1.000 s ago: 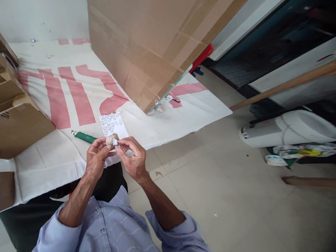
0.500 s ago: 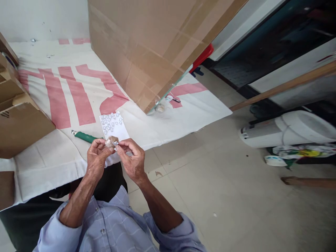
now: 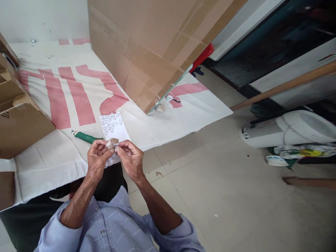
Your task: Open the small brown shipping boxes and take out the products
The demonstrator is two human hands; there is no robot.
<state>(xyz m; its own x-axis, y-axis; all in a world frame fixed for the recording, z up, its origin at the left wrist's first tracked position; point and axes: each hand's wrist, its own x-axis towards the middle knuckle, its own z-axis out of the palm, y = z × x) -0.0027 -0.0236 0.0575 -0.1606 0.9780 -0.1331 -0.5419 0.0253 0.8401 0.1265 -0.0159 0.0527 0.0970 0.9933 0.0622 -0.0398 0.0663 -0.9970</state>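
One wrapped lump (image 3: 112, 142) was over the paper (image 3: 121, 133), its left side grasped by the fingers of the left hand (image 3: 97, 157); the right hand (image 3: 131, 159), equally near, seemingly pinched a tiny label (image 3: 116, 145) at its right side.
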